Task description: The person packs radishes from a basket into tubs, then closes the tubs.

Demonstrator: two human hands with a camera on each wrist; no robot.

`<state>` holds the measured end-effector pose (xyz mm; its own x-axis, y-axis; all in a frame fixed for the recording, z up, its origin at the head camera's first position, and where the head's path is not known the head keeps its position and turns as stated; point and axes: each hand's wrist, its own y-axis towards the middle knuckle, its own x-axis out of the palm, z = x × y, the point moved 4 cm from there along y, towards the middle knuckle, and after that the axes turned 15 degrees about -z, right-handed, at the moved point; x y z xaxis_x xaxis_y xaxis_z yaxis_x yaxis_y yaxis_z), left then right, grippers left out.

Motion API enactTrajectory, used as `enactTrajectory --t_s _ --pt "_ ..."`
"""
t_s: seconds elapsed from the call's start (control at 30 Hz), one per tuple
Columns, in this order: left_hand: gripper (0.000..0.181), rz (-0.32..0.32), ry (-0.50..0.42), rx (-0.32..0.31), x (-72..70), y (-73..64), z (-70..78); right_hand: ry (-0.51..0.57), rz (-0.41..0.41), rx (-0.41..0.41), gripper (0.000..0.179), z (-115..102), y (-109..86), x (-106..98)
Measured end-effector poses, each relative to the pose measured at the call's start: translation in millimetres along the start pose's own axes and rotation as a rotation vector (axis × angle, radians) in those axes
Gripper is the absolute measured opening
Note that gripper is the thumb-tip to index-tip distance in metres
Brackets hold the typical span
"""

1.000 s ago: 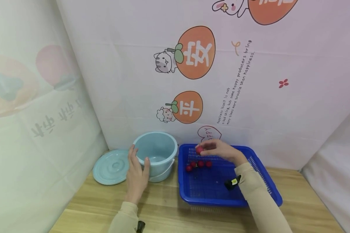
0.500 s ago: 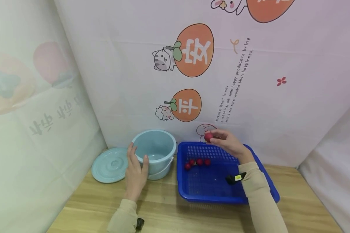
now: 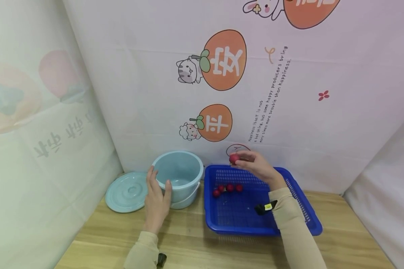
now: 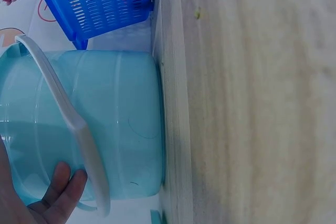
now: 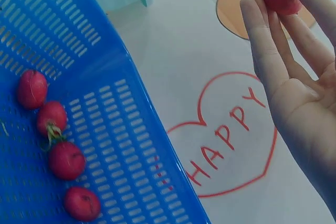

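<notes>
A wood-grain table [image 3: 188,246] meets pale printed cloth [image 3: 148,104]. By its back left corner lies a light-blue lid [image 3: 124,194]; along the back edge stand a matching bucket [image 3: 182,192], the left hand [image 3: 156,201] loosely spread against its side, and a blue basket [image 3: 245,215] holding four red fruits [image 3: 229,188]. Above the basket's back edge, the right hand [image 3: 258,168] pinches a fifth fruit [image 3: 234,159].

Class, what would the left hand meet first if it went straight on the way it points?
Most likely the light blue bucket: the left hand lies close beside its wall, though exact contact is hard to judge.
</notes>
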<state>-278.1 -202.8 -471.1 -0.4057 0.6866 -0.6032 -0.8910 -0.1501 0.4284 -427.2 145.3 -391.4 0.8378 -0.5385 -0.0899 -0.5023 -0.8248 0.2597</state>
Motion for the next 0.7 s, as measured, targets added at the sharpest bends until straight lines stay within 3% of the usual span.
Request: enactTrajectory --t_s 0.37,0.7 --pt "0.067 0.008 0.003 0.003 0.1 -0.8 0.3 -0.035 -0.015 0.101 0.032 7.9 32.0 31.8" --pt "0.065 0.012 0.001 0.009 0.4 -2.2 2.1 -0.034 -0.094 0.101 0.038 16.0 65.4 67.8"
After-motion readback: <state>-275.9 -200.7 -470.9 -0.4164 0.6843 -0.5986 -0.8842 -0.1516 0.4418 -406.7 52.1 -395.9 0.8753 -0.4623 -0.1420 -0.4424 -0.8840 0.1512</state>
